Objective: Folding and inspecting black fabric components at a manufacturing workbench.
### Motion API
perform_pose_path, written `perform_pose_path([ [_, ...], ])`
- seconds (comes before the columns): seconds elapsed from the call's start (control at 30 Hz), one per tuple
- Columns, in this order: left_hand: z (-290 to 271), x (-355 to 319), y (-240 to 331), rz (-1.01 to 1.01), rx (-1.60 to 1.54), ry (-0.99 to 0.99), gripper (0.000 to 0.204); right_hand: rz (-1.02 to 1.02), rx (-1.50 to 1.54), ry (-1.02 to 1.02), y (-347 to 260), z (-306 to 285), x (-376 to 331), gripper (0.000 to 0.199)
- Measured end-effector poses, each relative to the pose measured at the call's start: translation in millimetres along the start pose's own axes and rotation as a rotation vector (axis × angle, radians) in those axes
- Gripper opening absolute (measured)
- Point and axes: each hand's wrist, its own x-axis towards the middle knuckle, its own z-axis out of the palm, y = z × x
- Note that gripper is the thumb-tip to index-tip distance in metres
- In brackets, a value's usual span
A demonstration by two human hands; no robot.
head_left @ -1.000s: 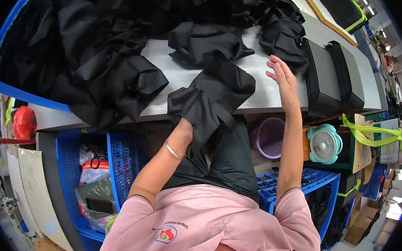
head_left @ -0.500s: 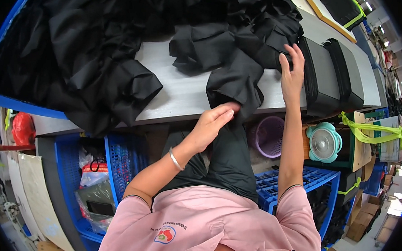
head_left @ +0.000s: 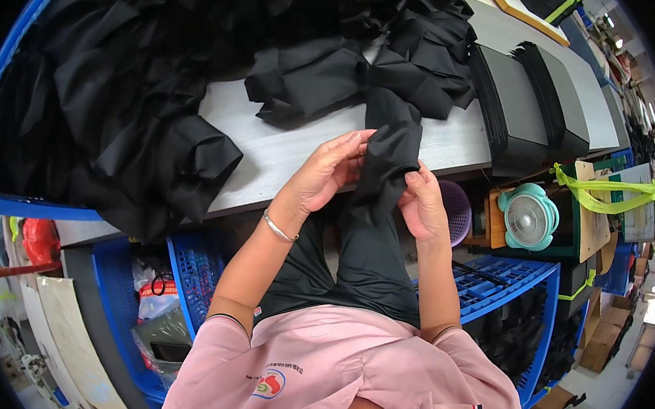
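A piece of black fabric hangs over the table's front edge above my lap, held between my two hands. My left hand, with a silver bangle on the wrist, has its fingertips at the fabric's upper left edge; some fingertips are hidden behind the cloth. On the other side, my right hand pinches the fabric's right edge between thumb and fingers. Just beyond lie more crumpled black fabric pieces on the pale table.
A blue crate heaped with black fabric stands at the left. Two stacks of flat black pieces sit at the right. Below are a purple basket, a teal fan and a blue plastic crate.
My right hand has come down and left from beside the stacks to the fabric's right edge. My left hand has moved up slightly, and the fabric is now between both hands.
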Motion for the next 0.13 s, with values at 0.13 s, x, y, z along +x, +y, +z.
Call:
perform_pose_path([
  [0.13,-2.1,8.8,-13.8,-0.027,-0.219,-0.1,0.045,-0.084,-0.109,0.029,-3.0,-13.4,9.7,0.066],
])
